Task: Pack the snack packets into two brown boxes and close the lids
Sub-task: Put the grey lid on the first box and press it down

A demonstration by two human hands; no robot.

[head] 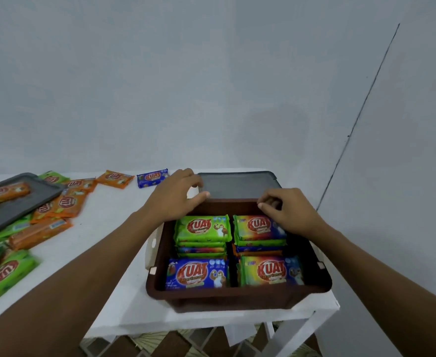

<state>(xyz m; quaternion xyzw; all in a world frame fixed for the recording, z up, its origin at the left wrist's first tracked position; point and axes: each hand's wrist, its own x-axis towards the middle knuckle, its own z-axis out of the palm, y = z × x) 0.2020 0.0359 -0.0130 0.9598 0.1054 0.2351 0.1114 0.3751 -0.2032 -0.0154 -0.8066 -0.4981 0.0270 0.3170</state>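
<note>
Against a pale blue-grey wall, with a thin dark line running diagonally down the wall toward 3 o'clock, stands a white table (114,228) whose right corner and white leg show at 5 o'clock. Below the table edge, at 6 o'clock, a brown-and-pale patterned floor (160,343) is visible.

At 5 o'clock on the table sits a brown box (237,297), open at the top. Inside it, snack packets are stacked in four piles: a green packet (202,228) tops the far left pile, a rainbow-coloured packet (259,228) the far right, a blue packet (197,273) the near left, and another rainbow packet (271,270) the near right. All carry a red "KUAT" logo. Just behind the box's far wall, toward 12 o'clock, a grey lid (237,182) lies or leans; which of the two I cannot tell.

Both forearms reach in from the bottom corners. The left hand (175,195) rests at the box's far left corner, fingers curled over the lid's near left edge with the thumb beneath it, gripping that edge. The right hand (286,212) sits at the far right of the box, its fingertips bunched together at the lid's near edge above the far right pile; whether they actually pinch the lid is hidden.

At 9 o'clock a second grey lid (18,204) lies tilted over a loose heap of orange and green packets (57,212), with an orange packet on top of it. Further back, at 11 o'clock, a lone blue packet (152,177) lies flat on the table beside an orange one (115,178).
</note>
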